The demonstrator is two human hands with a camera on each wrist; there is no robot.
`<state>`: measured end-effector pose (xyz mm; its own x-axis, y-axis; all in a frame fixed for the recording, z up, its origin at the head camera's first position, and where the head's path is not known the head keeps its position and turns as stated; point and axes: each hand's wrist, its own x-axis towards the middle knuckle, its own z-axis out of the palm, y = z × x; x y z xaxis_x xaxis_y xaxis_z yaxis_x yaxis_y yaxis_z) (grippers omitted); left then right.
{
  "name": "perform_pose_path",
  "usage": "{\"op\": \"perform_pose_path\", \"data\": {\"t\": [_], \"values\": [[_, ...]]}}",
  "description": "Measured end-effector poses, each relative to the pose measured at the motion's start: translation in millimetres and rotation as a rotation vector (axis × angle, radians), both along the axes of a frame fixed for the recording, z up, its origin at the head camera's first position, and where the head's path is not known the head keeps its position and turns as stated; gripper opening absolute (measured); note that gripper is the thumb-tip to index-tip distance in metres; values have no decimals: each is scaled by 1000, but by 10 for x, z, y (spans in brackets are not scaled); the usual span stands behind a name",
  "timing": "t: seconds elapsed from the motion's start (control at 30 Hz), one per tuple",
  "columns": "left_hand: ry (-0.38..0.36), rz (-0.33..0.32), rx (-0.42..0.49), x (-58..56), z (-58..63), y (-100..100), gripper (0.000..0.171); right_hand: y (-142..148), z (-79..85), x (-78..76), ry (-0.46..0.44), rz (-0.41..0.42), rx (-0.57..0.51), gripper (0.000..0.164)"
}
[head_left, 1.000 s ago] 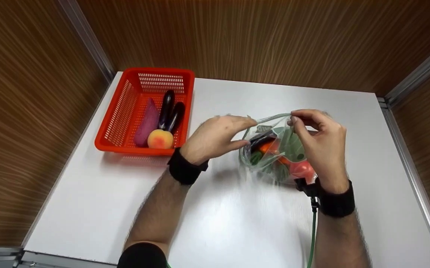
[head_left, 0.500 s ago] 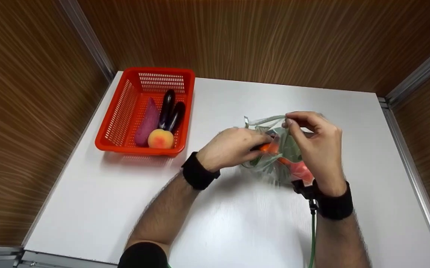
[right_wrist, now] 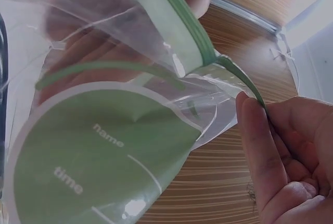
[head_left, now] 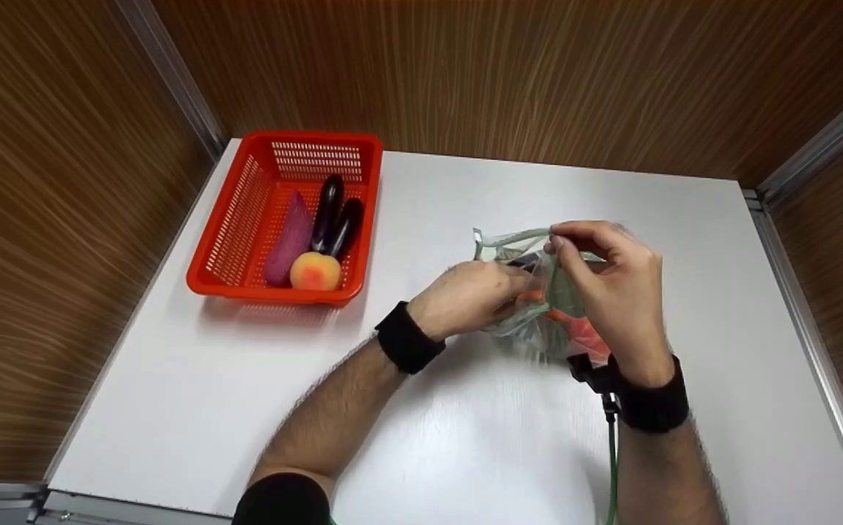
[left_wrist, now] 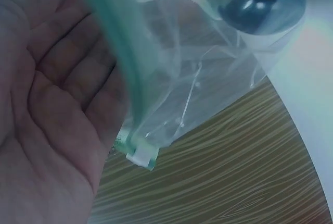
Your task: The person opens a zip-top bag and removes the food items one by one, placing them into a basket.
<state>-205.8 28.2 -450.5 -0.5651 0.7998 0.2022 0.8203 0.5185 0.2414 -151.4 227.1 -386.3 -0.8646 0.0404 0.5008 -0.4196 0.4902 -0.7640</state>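
A clear zip bag [head_left: 564,295] with a green strip along its mouth and a green printed panel [right_wrist: 104,146] stands right of centre. Through its plastic show a red piece [head_left: 588,339], orange pieces [head_left: 531,296] and a dark glossy rounded piece [left_wrist: 265,8]. My right hand [head_left: 615,284] pinches the edge of the mouth between thumb and fingertips, holding it up. My left hand [head_left: 469,297] reaches in at the mouth from the left. In the left wrist view its palm [left_wrist: 52,109] faces the camera, fingers loosely extended behind the green strip, their tips hidden.
A red plastic basket [head_left: 210,244] stands at the back left. In it lie two eggplants [head_left: 329,208], a purple sweet potato [head_left: 289,244] and a peach [head_left: 316,272]. Wood-patterned panels [head_left: 465,80] border the white table [head_left: 173,408]. A green cable [head_left: 612,467] runs from my right wrist.
My left hand has moved right and toward me from the bag's left rim into its mouth. My right hand keeps its pinch and has shifted slightly left with the edge.
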Motion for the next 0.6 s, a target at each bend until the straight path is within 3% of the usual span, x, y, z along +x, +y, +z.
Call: {"op": "perform_pose_path", "data": {"t": [0.17, 0.33, 0.6], "values": [[59, 11, -42, 22, -96, 44, 27, -11, -5, 1, -5, 7, 1, 16], [103, 55, -158, 42, -168, 112, 15, -12, -11, -4, -13, 10, 6, 16], [203, 110, -326, 107, -251, 192, 13, -12, -22, -31, -26, 5, 28, 17]]}}
